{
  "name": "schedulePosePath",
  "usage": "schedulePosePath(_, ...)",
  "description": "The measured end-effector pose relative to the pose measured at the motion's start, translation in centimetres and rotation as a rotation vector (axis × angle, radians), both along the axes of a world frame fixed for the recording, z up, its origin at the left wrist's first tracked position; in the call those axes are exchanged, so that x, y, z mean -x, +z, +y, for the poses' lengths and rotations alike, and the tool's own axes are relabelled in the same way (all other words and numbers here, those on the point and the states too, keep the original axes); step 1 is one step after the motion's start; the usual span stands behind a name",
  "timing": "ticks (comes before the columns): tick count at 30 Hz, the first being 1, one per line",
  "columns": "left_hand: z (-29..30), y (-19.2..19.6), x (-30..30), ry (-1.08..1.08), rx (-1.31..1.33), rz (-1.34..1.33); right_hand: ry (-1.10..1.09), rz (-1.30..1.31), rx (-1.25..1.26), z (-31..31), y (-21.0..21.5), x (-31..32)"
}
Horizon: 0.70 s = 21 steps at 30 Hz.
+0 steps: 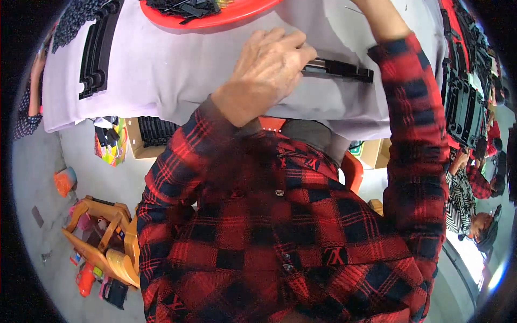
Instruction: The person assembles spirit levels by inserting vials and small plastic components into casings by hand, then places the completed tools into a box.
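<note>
My left hand (272, 67) lies over the table with its fingers curled round one end of a long, narrow black plastic piece (347, 69). The rest of the piece sticks out to the right, just above the cloth. What the fingertips do is hidden behind the back of the hand. My right forearm (385, 24) reaches up past the top edge, so only the wrist shows and the hand itself is cut off. Beyond my left hand stands a red tray (215, 20) heaped with small black strips (186, 7).
Pale cloth (177, 70) covers the table. Long black plastic parts (98, 54) lie at its left. A carton (141, 145) of black parts sits underneath. A wooden chair (110, 231) stands lower left. Other people work at the right, beside a table stacked with black parts (466, 116).
</note>
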<state>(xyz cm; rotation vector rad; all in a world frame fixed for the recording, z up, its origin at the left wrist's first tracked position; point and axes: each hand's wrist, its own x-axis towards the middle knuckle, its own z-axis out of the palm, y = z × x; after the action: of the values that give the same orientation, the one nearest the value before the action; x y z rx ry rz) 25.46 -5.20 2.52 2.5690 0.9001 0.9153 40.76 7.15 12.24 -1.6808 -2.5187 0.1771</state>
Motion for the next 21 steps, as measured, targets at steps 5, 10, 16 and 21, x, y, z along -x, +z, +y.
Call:
schedulePosePath(5, -0.1, 0.6, 0.4, -0.014, 0.088, -0.029, 0.046, 0.437, 0.403, -6.0, 0.9, -6.2)
schedulePosePath(10, 0.1, 1.0, 0.3, -0.024, 0.156, -0.042, 0.027, 0.604, 0.307, -13.3, -1.6, -9.0)
schedulePosePath(16, 0.1, 0.5, 0.1, -0.019, 0.186, -0.05, -0.059, 0.506, 0.106, -16.1, -3.4, -7.1)
schedulePosePath(21, -0.2, 0.4, -0.3, -0.011, 0.17, -0.084, -0.237, 0.618, 0.241, -16.1, -4.0, -6.6)
